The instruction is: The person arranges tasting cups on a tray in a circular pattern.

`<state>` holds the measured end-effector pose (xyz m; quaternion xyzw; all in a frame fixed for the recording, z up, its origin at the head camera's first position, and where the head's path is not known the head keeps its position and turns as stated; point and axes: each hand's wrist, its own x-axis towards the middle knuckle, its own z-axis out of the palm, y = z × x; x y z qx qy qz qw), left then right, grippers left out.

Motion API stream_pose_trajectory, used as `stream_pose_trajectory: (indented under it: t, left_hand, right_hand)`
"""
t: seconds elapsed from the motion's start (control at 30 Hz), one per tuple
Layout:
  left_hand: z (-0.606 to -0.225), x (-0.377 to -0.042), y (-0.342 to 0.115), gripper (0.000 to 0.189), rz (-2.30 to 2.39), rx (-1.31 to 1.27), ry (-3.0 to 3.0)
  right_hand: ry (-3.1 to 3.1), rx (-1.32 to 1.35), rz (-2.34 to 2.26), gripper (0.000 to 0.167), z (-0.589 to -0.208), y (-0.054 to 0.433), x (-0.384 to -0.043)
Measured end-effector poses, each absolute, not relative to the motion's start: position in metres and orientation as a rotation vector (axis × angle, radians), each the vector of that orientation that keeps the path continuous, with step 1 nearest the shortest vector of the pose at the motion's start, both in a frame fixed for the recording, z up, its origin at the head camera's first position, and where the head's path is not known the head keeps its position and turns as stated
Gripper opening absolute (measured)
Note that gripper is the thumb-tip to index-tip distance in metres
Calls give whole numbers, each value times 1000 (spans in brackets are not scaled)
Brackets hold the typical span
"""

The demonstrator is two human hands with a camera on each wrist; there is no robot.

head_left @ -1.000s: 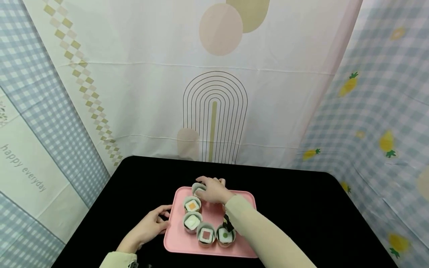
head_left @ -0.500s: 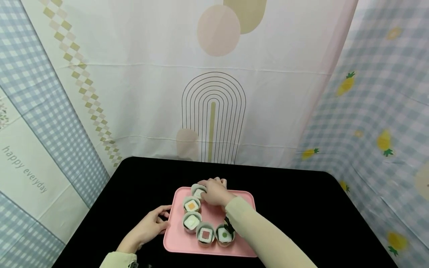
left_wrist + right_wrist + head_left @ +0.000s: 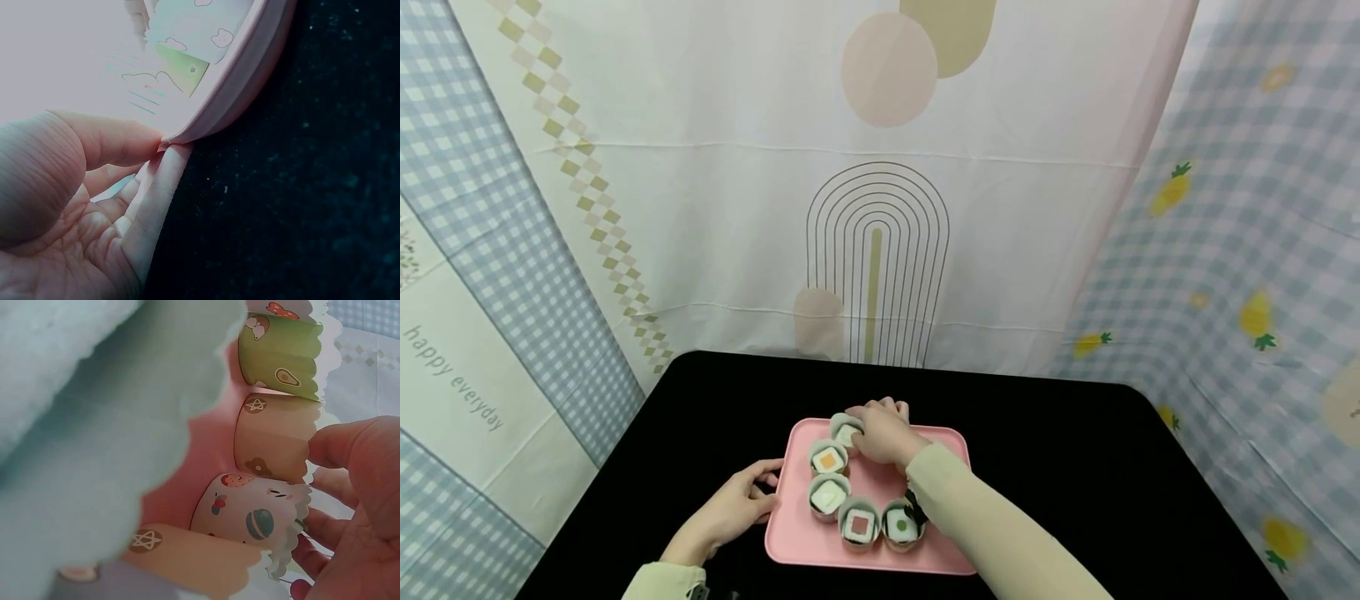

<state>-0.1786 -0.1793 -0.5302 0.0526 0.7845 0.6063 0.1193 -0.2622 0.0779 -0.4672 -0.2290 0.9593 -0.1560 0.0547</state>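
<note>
On pink tray (image 3: 947, 557): sushi in paper cups; right hand (image 3: 880, 432) fingers grip far cup (image 3: 846, 432); left hand (image 3: 737, 510) pinches tray edge.

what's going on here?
A person works at a pink tray of paper cups on a black table. The right hand grips the white cup at the tray's far left end. The left hand pinches the tray's left rim. Four more cups curve along the tray's left and near sides.
</note>
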Motion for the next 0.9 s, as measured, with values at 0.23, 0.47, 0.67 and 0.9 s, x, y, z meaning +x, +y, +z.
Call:
stream_pose_trajectory:
  t: [0.23,0.47,0.67,0.9]
  left_hand:
    - [-529,-178,-180,58,1759,166,2297]
    - [-523,-175,-179,56,1680,182,2372]
    - [-510,-163,-172,59,1423,234,2602]
    - [-500,-145,-157,70,1020,290,2956]
  right_hand:
    - [2897,-685,-529,50,-463,85,-258]
    - [2841,-632,-858,54,-443,120,-243]
    - [2869,-512,-1007,60,-445,152,-223]
    - [3214,-457,-788,63,-462,157,-193]
